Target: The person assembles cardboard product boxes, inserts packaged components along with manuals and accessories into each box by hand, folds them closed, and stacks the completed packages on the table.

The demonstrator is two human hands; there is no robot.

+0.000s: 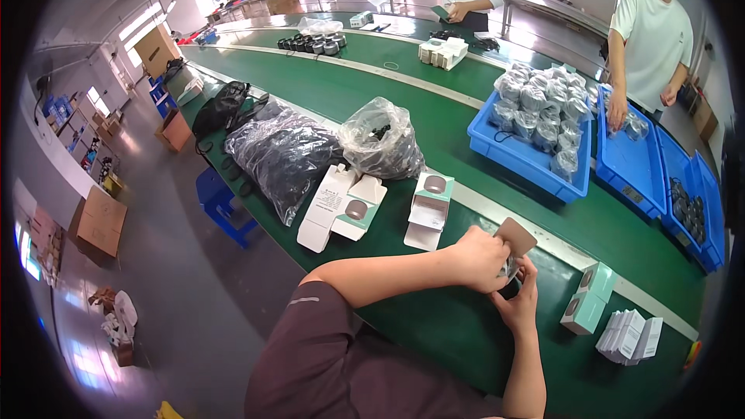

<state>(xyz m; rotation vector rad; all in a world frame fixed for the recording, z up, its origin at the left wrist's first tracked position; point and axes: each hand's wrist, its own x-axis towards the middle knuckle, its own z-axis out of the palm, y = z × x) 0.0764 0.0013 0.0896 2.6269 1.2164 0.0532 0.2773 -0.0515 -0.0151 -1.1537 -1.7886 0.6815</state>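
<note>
Cardboard [518,237] touches left hand [481,259]; tray [514,159] holds wrapped items [535,99].

A head-worn fisheye sits close above the green worktable [450,334]; it faces down and ahead.

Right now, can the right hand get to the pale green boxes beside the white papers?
Probably yes: only green tabletop lies between the right hand and the pale green boxes, though it seems busy holding something with a brown flap.
</note>
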